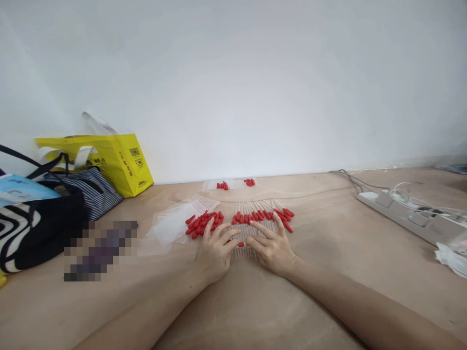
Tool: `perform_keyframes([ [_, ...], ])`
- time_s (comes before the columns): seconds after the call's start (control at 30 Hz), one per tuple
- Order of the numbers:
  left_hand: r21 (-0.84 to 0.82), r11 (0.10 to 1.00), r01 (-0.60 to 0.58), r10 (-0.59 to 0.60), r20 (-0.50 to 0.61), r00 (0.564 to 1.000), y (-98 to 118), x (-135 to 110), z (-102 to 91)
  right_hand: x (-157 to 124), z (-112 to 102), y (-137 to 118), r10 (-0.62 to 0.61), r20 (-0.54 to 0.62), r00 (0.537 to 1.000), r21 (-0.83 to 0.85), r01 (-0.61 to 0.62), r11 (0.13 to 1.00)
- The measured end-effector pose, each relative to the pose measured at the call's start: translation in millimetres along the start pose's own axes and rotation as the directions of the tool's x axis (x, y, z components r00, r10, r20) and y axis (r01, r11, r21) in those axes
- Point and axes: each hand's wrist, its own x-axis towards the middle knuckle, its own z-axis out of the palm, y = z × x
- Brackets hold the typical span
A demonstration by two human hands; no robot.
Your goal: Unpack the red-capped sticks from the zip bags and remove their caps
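Note:
Over a row of thin glass dropper tubes, my left hand pinches a red rubber bulb. Opposite it, my right hand closes its thumb and fingertips on what looks like a glass tube; only a short pale end shows between the hands. Just beyond my fingers lies a line of red-bulbed droppers, their tubes pointing toward the wall. A heap of loose red bulbs rests beside my left fingers. Parts of the row are hidden under both hands.
Clear plastic bags lie left of the heap. Farther back, another bag bears two small red clusters. A yellow bag, a striped pouch and a black bag stand left. A power strip with cables lies right, near crumpled tissue.

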Motion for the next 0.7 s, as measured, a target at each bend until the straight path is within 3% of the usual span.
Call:
perform_keyframes([
  [0.47, -0.04, 0.998, 0.038, -0.04, -0.054, 0.998, -1.7, -4.6, 4.9, 0.3, -0.5, -1.2, 0.069, -0.02, 0.997, 0.061, -0.068, 0.996],
  [0.63, -0.068, 0.97, 0.234, -0.241, -0.113, 0.964, -15.0, -9.8, 4.2, -0.1, -5.8, 14.0, 0.229, 0.015, 0.973, -0.026, -0.229, 0.973],
  [0.7, -0.072, 0.962, 0.264, -0.271, -0.126, 0.954, -17.7, -11.2, 4.3, 1.0, -5.2, 19.1, 0.296, 0.059, 0.953, -0.057, -0.293, 0.954],
])
